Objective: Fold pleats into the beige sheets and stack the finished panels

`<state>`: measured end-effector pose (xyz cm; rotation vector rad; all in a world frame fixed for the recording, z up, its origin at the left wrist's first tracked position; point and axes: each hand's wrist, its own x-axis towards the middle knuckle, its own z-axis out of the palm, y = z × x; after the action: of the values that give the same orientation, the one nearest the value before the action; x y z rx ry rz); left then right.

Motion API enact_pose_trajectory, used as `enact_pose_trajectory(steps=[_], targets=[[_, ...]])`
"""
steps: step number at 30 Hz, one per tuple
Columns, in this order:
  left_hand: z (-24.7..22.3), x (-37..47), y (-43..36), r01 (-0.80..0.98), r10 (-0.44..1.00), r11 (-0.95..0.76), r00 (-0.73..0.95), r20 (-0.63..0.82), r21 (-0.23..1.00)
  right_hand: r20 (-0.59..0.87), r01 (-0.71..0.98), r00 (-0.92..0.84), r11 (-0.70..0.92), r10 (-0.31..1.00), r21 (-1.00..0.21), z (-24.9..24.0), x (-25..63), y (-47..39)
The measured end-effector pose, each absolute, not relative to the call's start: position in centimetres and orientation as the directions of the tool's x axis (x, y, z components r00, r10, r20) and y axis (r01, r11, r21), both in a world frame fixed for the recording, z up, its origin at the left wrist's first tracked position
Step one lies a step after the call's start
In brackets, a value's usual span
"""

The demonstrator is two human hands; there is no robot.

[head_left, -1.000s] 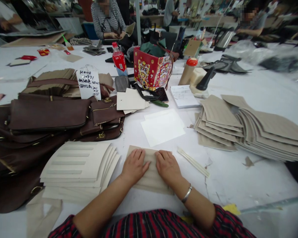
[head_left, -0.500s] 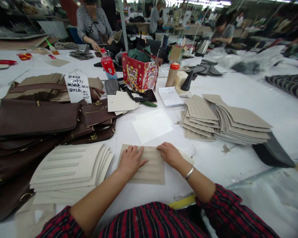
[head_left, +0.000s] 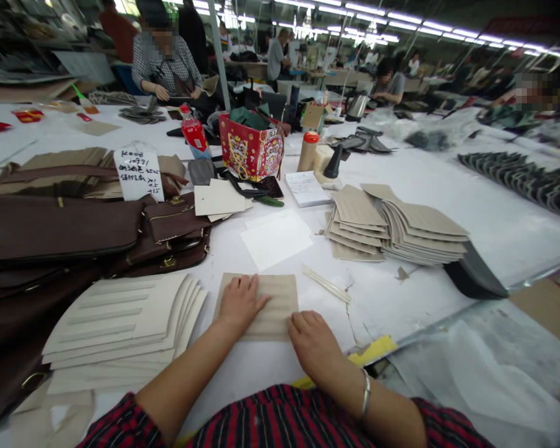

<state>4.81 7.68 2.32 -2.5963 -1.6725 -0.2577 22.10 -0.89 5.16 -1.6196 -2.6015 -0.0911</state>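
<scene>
A flat beige panel (head_left: 275, 302) with faint raised bands lies on the white table in front of me. My left hand (head_left: 241, 303) rests on its left part, palm down, the thumb held apart from the fingers. At the panel's lower right edge is my right hand (head_left: 310, 339), its fingers bent and close together at the edge; whether they pinch it is hard to see. Left of the panel sits a fanned stack of cream panels with grey strips (head_left: 121, 311). Two blank white sheets (head_left: 276, 238) lie just beyond the panel, and thin pale strips (head_left: 326, 284) lie to its right.
Brown leather bags (head_left: 65, 227) cover the left side. Stacked beige pieces (head_left: 401, 221) stand at the right beside a black piece (head_left: 476, 274). Farther back are a red patterned box (head_left: 249, 149), a red-capped bottle (head_left: 195, 134) and a notepad (head_left: 307, 188). A person (head_left: 165, 59) works across the table.
My right hand has moved from the panel's top right corner down to its lower right edge, uncovering the thin strips. My left hand stays on the panel. The view has shifted slightly.
</scene>
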Motion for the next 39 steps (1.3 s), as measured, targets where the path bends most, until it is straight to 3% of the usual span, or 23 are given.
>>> enact_pose_trajectory(steps=[4,13,19,31,39], targets=[[1.1,3.1,7.7,0.911,0.902,-0.404,0.38,0.207,0.088,0.24,0.847,-0.464,0.506,0.853,-0.164,3.5,20.8,4.3],[1.3,0.5,8.9,0.88,0.873,-0.475,0.47,0.129,0.015,0.255,0.849,-0.402,0.462,0.88,-0.256,0.9,19.8,5.9],[1.6,0.0,9.3,0.822,0.818,-0.569,0.567,0.099,-0.011,0.237,0.898,-0.328,0.38,0.914,-0.222,1.1,20.0,5.5],[1.8,1.2,7.9,0.905,0.898,-0.422,0.425,0.114,-0.05,0.148,0.938,-0.298,0.318,0.943,-0.14,1.0,19.3,4.8],[1.3,-1.0,-4.6,0.911,0.9,-0.395,0.409,0.151,-0.117,0.155,0.941,-0.281,0.304,0.947,-0.152,0.5,19.0,4.6]])
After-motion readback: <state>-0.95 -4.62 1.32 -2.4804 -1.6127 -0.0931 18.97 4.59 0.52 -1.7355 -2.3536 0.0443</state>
